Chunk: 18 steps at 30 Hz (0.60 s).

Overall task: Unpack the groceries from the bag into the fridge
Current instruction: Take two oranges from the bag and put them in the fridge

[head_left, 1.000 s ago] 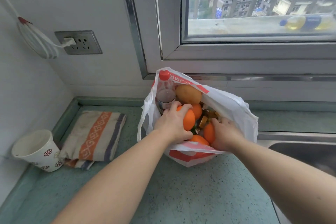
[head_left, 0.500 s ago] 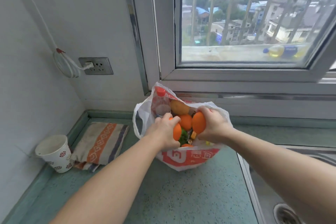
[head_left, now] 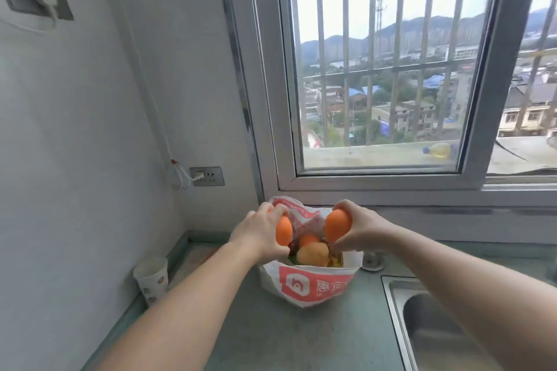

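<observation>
While both of your arms reach forward over the green counter [head_left: 316, 337], each of your hands has an orange lifted above the open grocery bag [head_left: 310, 286]. Your left hand [head_left: 256, 232] curls its fingers round the top and far side of one orange [head_left: 284, 230]; the fruit shows below and to the right of your knuckles, on the side of the hand facing the bag's middle. Your right hand [head_left: 361, 227] holds the second orange [head_left: 337, 225] the same way, fingers arched over the top and thumb beneath, with the fruit sticking out to the left of the palm. The two oranges face each other across the bag's mouth, apart and not touching.

Below and between them, the white plastic bag with its red panel stands on the counter against the wall under the window [head_left: 388, 69]. Inside it you can see a round tan fruit or vegetable [head_left: 312, 253] near the front, another orange [head_left: 308, 239] just behind it, and bits of green and yellow packaging too small to make out.

To your left a patterned paper cup [head_left: 151, 278] stands in the corner by the wall, with a wall socket [head_left: 207, 176] and plugged-in white cable above it. On your right lies the steel sink [head_left: 428, 328]. A yellow bottle [head_left: 438, 150] lies on the ledge outside the glass.
</observation>
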Each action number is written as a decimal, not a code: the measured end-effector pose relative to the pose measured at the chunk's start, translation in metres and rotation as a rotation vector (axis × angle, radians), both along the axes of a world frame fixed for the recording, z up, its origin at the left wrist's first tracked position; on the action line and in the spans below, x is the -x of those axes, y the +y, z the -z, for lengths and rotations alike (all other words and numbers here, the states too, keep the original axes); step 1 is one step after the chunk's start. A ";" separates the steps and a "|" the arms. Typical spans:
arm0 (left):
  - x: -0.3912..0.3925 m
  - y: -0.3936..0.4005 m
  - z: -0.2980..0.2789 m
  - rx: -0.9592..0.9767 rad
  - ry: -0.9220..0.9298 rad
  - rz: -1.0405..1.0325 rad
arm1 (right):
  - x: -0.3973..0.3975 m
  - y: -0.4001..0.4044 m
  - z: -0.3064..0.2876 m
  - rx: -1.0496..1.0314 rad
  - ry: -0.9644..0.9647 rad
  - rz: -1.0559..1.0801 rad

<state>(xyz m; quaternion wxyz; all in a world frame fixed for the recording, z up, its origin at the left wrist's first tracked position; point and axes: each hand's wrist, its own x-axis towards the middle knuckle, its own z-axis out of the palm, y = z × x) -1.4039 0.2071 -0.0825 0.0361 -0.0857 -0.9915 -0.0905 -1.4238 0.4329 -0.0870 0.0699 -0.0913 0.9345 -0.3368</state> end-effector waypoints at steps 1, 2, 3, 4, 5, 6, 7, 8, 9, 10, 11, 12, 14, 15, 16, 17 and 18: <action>-0.006 -0.001 -0.005 0.003 0.008 0.010 | -0.007 0.000 -0.005 -0.025 0.050 0.010; -0.012 -0.002 -0.010 -0.002 0.017 0.024 | -0.015 0.001 -0.011 -0.045 0.095 0.023; -0.017 -0.002 -0.015 -0.016 0.029 0.043 | -0.023 0.002 -0.017 -0.056 0.129 0.037; -0.021 -0.002 -0.020 -0.034 0.042 0.062 | -0.030 0.004 -0.024 -0.065 0.159 0.049; -0.024 -0.001 -0.024 -0.054 0.055 0.081 | -0.036 0.006 -0.032 -0.073 0.187 0.064; -0.026 0.000 -0.029 -0.077 0.064 0.098 | -0.043 0.008 -0.040 -0.075 0.213 0.080; -0.028 0.002 -0.034 -0.104 0.072 0.116 | -0.050 0.009 -0.048 -0.071 0.237 0.099; -0.031 0.004 -0.037 -0.134 0.077 0.135 | -0.058 0.010 -0.055 -0.067 0.263 0.122; -0.032 0.005 -0.039 -0.162 0.083 0.155 | -0.066 0.010 -0.060 -0.063 0.287 0.150; -0.033 0.005 -0.040 -0.185 0.092 0.175 | -0.074 0.010 -0.065 -0.064 0.309 0.180; -0.035 0.006 -0.040 -0.202 0.102 0.194 | -0.082 0.010 -0.067 -0.070 0.325 0.206; -0.038 0.007 -0.037 -0.222 0.104 0.210 | -0.091 0.009 -0.067 -0.081 0.328 0.233; -0.046 0.010 -0.032 -0.293 0.128 0.242 | -0.109 0.009 -0.066 -0.098 0.330 0.296; -0.049 0.013 -0.030 -0.326 0.148 0.262 | -0.117 0.010 -0.065 -0.107 0.330 0.331; -0.053 0.017 -0.030 -0.352 0.164 0.290 | -0.126 0.013 -0.065 -0.114 0.331 0.366; -0.057 0.023 -0.031 -0.375 0.170 0.324 | -0.135 0.016 -0.066 -0.109 0.331 0.398; -0.062 0.029 -0.032 -0.391 0.167 0.359 | -0.145 0.020 -0.065 -0.091 0.331 0.421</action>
